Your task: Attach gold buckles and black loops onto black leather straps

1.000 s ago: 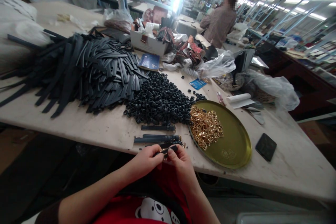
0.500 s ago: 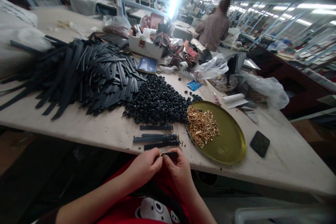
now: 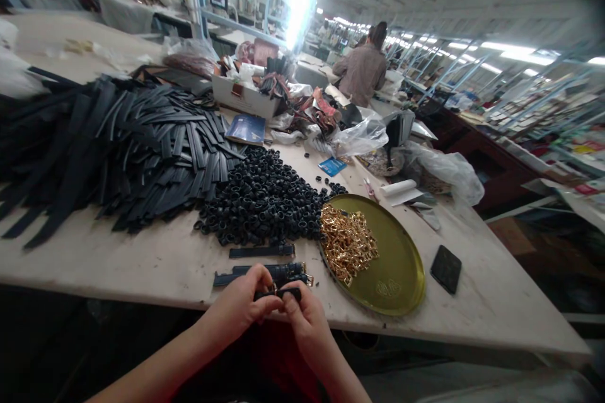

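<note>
A short black strap [image 3: 292, 293] is held between both hands at the table's front edge, with a small buckle partly hidden by the fingers. My left hand [image 3: 249, 300] pinches its left part near the buckle. The thumb and fingers of my right hand [image 3: 305, 313] close on its right part. Just beyond the hands lie several straps with buckles [image 3: 281, 272], partly covered by my fingers; one more strap [image 3: 259, 252] lies behind them. Past these is a heap of small black strap loops [image 3: 265, 201]. Gold buckles [image 3: 350, 245] are piled in a round tray [image 3: 401, 277] to the right.
Many long black straps [image 3: 155, 145] cover the left of the table. A phone [image 3: 445, 269] lies right of the tray. Behind are a blue booklet [image 3: 246, 129], a blue packet [image 3: 332, 166], a white box [image 3: 241, 97] of scraps and clear plastic bags [image 3: 363, 135]. A person [image 3: 362, 72] stands farther back.
The camera view has shifted, so the table's contents sit lower and farther left. Both hands now overlap the nearest straps in view; they still hold the black strap, its angle slightly changed.
</note>
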Demonstrator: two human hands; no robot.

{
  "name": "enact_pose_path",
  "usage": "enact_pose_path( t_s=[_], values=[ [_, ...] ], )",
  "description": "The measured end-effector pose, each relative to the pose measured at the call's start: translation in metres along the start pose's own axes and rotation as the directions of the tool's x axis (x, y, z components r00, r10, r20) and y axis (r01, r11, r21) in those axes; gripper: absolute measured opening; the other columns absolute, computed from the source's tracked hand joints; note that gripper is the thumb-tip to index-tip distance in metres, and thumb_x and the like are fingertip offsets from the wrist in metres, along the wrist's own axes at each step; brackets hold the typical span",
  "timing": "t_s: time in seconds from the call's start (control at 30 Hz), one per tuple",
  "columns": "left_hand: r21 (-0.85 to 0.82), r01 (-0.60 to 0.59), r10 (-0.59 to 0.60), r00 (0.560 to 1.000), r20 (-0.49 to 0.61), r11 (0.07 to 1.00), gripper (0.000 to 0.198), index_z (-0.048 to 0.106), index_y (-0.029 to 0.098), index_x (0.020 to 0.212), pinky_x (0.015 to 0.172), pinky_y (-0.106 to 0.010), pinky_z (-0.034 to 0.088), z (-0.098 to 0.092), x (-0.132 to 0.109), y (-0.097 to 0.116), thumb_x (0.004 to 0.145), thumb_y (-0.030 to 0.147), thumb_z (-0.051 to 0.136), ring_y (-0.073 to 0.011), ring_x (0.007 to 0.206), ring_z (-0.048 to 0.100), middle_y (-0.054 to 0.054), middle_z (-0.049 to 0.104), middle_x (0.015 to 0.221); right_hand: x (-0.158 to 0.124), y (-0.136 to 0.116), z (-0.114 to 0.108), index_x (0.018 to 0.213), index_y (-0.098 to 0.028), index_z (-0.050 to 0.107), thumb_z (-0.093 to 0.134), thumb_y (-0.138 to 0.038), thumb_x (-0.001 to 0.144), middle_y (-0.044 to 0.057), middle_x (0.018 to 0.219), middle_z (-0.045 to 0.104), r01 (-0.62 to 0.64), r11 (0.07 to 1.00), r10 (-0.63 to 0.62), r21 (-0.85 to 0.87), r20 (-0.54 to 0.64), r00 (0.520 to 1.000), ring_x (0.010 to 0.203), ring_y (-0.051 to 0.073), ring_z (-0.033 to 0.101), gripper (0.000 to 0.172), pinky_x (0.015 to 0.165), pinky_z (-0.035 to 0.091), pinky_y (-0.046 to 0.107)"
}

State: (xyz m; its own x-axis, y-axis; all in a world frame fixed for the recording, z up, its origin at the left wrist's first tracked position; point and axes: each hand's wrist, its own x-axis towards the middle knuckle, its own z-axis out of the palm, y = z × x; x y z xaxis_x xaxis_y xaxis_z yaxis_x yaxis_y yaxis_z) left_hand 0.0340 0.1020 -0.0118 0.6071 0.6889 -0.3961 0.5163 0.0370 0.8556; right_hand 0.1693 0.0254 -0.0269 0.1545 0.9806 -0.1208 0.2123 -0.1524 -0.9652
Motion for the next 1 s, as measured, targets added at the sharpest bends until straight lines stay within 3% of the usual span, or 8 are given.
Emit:
enact_pose_path(
  t_s=[0.1,0.23,0.3,0.5,0.67,0.77,0.87,1.0],
  values=[
    [0.095,-0.113,0.111,0.993,0.031,0.989,0.018,0.051,0.021,0.092,0.061,-0.021,0.035,-0.003,0.012,-0.002,0.077,0.032,0.049,-0.0141,0.067,0.054,0.003,0.059,0.072,0.021,-0.002,-0.026,0.078,-0.018,0.057,0.031,-0.044,0.088,0.001,0.070,0.057,0.000,0.996,0.008,-0.089,0.092,0.996,0.068,0.014,0.053,0.038,0.061,0.039,0.024],
    [0.149,-0.071,0.065,0.997,0.045,0.986,0.023,0.054,0.020,0.087,0.057,-0.022,0.032,-0.007,0.026,-0.004,0.083,0.037,0.040,-0.0143,0.061,0.051,0.003,0.054,0.063,0.069,0.008,-0.075,0.082,-0.018,0.056,0.042,-0.035,0.085,0.004,0.076,0.058,-0.062,0.790,-0.130,-0.610,-0.265,0.956,0.071,0.016,0.053,0.022,0.063,0.037,0.027],
    [0.116,-0.065,0.063,0.998,0.023,0.991,0.024,0.053,0.020,0.087,0.056,-0.022,0.032,-0.007,0.031,-0.004,0.083,0.039,0.038,-0.0139,0.059,0.051,0.004,0.053,0.061,0.092,0.019,-0.090,0.077,-0.017,0.056,0.049,-0.027,0.080,0.007,0.078,0.058,-0.117,0.639,-0.187,-0.760,-0.301,0.935,0.071,0.018,0.052,0.012,0.064,0.035,0.029],
    [0.118,-0.066,0.066,0.998,0.005,0.991,0.022,0.054,0.019,0.081,0.055,-0.021,0.031,-0.008,0.031,0.001,0.082,0.036,0.040,-0.0133,0.058,0.050,0.004,0.055,0.061,0.112,0.033,-0.090,0.068,-0.017,0.054,0.047,-0.014,0.076,0.008,0.073,0.056,-0.084,0.648,-0.205,-0.757,-0.279,0.938,0.066,0.018,0.051,0.011,0.063,0.035,0.029],
    [0.111,-0.138,0.152,0.980,-0.128,0.984,0.021,0.056,0.020,0.083,0.060,-0.022,0.033,-0.006,0.028,0.014,0.083,0.036,0.042,-0.0147,0.068,0.054,0.002,0.061,0.073,0.084,0.008,-0.073,0.082,-0.018,0.054,0.046,-0.027,0.081,0.003,0.072,0.059,0.009,0.820,-0.179,-0.573,-0.240,0.954,0.065,0.015,0.055,0.012,0.061,0.042,0.026],
    [0.096,-0.179,0.195,0.962,-0.193,0.979,0.021,0.056,0.020,0.085,0.060,-0.021,0.034,-0.003,0.024,0.022,0.083,0.036,0.042,-0.0148,0.069,0.055,0.002,0.061,0.074,0.062,-0.010,-0.055,0.093,-0.018,0.055,0.053,-0.035,0.078,0.002,0.080,0.062,0.009,0.995,-0.027,-0.099,-0.176,0.984,0.069,0.013,0.058,0.023,0.063,0.046,0.025],
    [0.136,-0.178,0.206,0.951,-0.231,0.975,0.020,0.056,0.020,0.083,0.058,-0.022,0.034,0.000,0.017,0.022,0.083,0.035,0.042,-0.0145,0.065,0.053,0.002,0.059,0.069,0.043,-0.016,-0.040,0.089,-0.018,0.058,0.064,-0.036,0.070,0.000,0.078,0.062,-0.141,0.930,0.164,0.339,-0.040,0.986,0.065,0.011,0.057,0.027,0.065,0.046,0.025],
    [0.176,-0.196,0.234,0.945,-0.228,0.965,0.021,0.057,0.021,0.080,0.059,-0.022,0.033,0.004,0.002,0.015,0.084,0.034,0.041,-0.0143,0.066,0.053,0.001,0.059,0.070,0.029,-0.008,-0.028,0.072,-0.016,0.056,0.070,-0.033,0.065,-0.003,0.064,0.059,-0.179,0.876,0.196,0.449,0.008,0.981,0.060,0.009,0.053,0.023,0.063,0.043,0.024]
  ],
)
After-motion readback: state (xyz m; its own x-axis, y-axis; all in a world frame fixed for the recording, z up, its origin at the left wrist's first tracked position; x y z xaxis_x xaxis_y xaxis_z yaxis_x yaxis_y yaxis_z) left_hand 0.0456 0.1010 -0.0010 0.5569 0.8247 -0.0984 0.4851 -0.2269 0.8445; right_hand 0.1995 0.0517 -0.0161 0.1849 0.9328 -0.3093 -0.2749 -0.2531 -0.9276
